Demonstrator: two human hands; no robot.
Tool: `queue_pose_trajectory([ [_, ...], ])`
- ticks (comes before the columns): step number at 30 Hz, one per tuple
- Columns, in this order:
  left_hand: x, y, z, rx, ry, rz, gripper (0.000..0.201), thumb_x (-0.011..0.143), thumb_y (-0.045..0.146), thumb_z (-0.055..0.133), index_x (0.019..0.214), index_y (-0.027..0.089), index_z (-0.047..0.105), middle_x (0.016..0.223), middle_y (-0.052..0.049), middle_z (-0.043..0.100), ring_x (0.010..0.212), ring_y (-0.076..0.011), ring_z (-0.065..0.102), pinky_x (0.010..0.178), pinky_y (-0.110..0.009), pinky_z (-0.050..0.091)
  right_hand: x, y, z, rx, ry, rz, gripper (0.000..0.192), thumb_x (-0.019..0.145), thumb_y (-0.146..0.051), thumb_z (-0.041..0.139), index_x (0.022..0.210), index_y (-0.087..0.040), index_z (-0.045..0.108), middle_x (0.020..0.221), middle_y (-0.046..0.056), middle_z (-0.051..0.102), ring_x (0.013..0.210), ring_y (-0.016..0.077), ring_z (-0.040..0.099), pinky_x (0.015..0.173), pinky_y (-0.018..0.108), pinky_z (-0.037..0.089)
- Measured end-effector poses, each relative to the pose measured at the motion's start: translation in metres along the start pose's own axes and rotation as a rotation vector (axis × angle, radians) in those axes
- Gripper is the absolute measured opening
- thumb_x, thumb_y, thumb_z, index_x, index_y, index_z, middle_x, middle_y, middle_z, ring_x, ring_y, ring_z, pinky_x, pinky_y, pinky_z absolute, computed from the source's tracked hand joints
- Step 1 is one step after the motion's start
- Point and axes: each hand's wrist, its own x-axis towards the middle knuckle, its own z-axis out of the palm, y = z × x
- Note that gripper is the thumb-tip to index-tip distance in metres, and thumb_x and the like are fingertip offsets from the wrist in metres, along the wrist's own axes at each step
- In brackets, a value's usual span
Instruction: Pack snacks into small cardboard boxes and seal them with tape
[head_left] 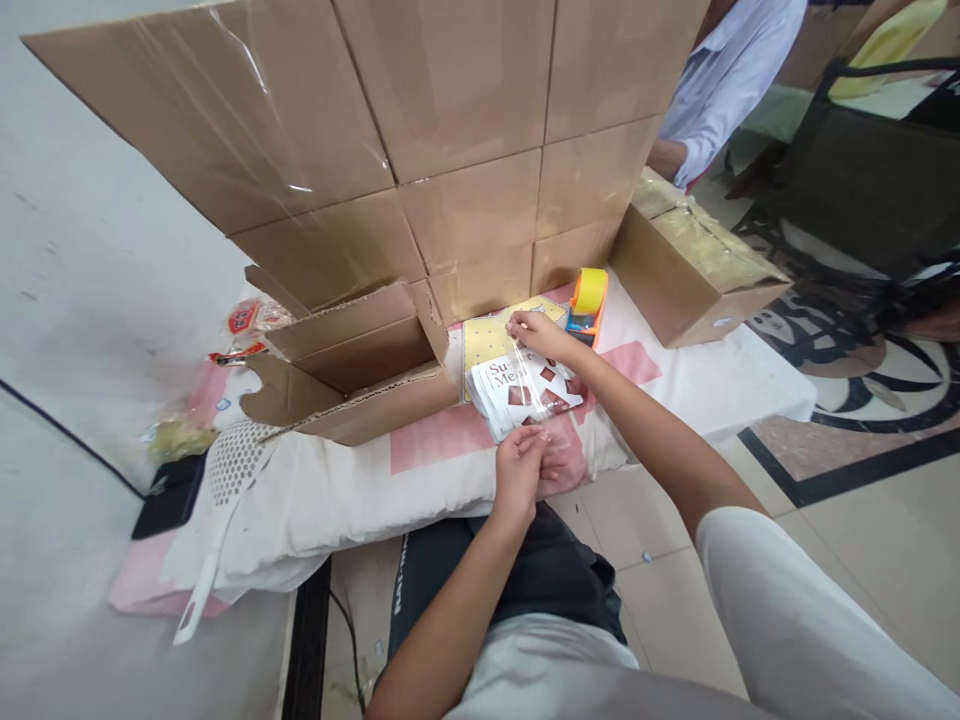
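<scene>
The left hand [520, 462] pinches the near edge of a clear plastic sleeve [534, 400], fingers closed on it, and the right hand [534, 331], at 12 o'clock from it, pinches the far edge, so the sleeve stretches between them over a stack of booklets [517, 392]. The stack lies on a white and pink mattress [697, 385], just beyond the left hand. At 9 o'clock from the stack stands an open carton [352, 365] with its flaps spread. At 1 o'clock from the right hand, just beside it, is a tape dispenser [586, 300] with a yellow roll. Farther at 2 o'clock sits a taped box [697, 265]. Behind all rises a wall of flat cardboard [420, 120], and at its far right a person's sleeve [720, 85].
</scene>
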Motion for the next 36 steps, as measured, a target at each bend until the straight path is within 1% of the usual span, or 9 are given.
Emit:
queue_pose_trajectory([
  [5,0.005,-0.001,-0.002,0.001,0.073,0.023,0.047,0.064,0.051,0.082,0.089,0.017,0.060,0.092,-0.006,0.074,0.052,-0.0121,0.066,0.037,-0.016,0.032,0.006,-0.006,0.004,-0.099,0.010,-0.058,0.020,0.094,-0.027,0.049,0.076,-0.021,0.051,0.073,0.002,0.061,0.071,0.0180,0.056,0.068,0.029,0.040],
  [10,0.006,0.008,-0.002,0.019,0.091,0.060,0.049,0.060,0.051,0.085,0.089,0.015,0.067,0.074,0.001,0.066,0.047,-0.0057,0.051,0.038,-0.016,0.030,0.011,-0.011,0.004,-0.060,0.024,-0.104,0.020,0.097,-0.028,0.046,0.078,-0.022,0.047,0.069,0.000,0.058,0.070,0.0185,0.058,0.069,0.029,0.040],
  [13,0.011,0.011,-0.003,0.062,0.095,0.106,0.043,0.063,0.047,0.083,0.087,0.015,0.067,0.072,0.001,0.066,0.046,-0.0042,0.046,0.040,-0.016,0.032,0.015,-0.012,0.002,-0.039,0.028,-0.131,0.022,0.099,-0.027,0.045,0.077,-0.023,0.046,0.066,-0.001,0.056,0.065,0.0179,0.058,0.069,0.029,0.039],
  [17,0.021,0.008,-0.006,0.200,0.115,0.208,0.036,0.070,0.042,0.079,0.092,0.016,0.068,0.071,0.000,0.068,0.049,-0.0078,0.051,0.043,-0.018,0.036,0.018,-0.013,0.000,-0.017,0.037,-0.112,0.024,0.099,-0.028,0.046,0.076,-0.023,0.044,0.063,-0.002,0.055,0.060,0.0173,0.059,0.068,0.030,0.039],
  [21,0.026,0.007,-0.010,0.345,0.146,0.278,0.036,0.077,0.035,0.075,0.105,0.021,0.059,0.068,0.004,0.068,0.045,-0.0098,0.053,0.048,-0.021,0.039,0.017,-0.009,-0.003,-0.030,0.050,-0.104,0.024,0.100,-0.026,0.046,0.076,-0.023,0.044,0.058,-0.002,0.054,0.064,0.0200,0.060,0.071,0.031,0.040],
  [23,0.027,0.008,-0.012,0.416,0.185,0.320,0.034,0.079,0.033,0.074,0.104,0.023,0.053,0.070,0.004,0.070,0.049,-0.0117,0.058,0.053,-0.022,0.042,0.016,-0.005,-0.003,-0.002,0.060,-0.087,0.024,0.100,-0.026,0.045,0.076,-0.023,0.044,0.058,-0.002,0.054,0.062,0.0200,0.061,0.073,0.032,0.041],
  [28,0.029,0.012,-0.014,0.614,0.271,0.412,0.028,0.081,0.029,0.073,0.092,0.025,0.048,0.075,0.001,0.073,0.072,-0.0191,0.070,0.072,-0.026,0.045,0.015,0.004,-0.003,0.070,0.110,-0.057,0.027,0.101,-0.031,0.047,0.075,-0.024,0.044,0.067,-0.001,0.055,0.058,0.0181,0.060,0.073,0.033,0.044],
  [32,0.030,0.019,-0.012,0.815,0.305,0.438,0.022,0.085,0.030,0.069,0.093,0.025,0.049,0.078,0.000,0.073,0.077,-0.0222,0.069,0.072,-0.028,0.040,0.014,0.008,-0.003,0.078,0.134,-0.048,0.029,0.101,-0.038,0.048,0.075,-0.023,0.045,0.068,0.000,0.056,0.059,0.0181,0.059,0.072,0.033,0.045],
  [36,0.029,0.025,-0.013,1.141,0.373,0.453,0.016,0.089,0.036,0.067,0.093,0.025,0.056,0.079,-0.003,0.072,0.075,-0.0243,0.065,0.068,-0.029,0.036,0.013,0.016,-0.004,0.096,0.155,-0.011,0.033,0.100,-0.046,0.049,0.078,-0.023,0.046,0.073,0.002,0.059,0.056,0.0165,0.059,0.062,0.031,0.044],
])
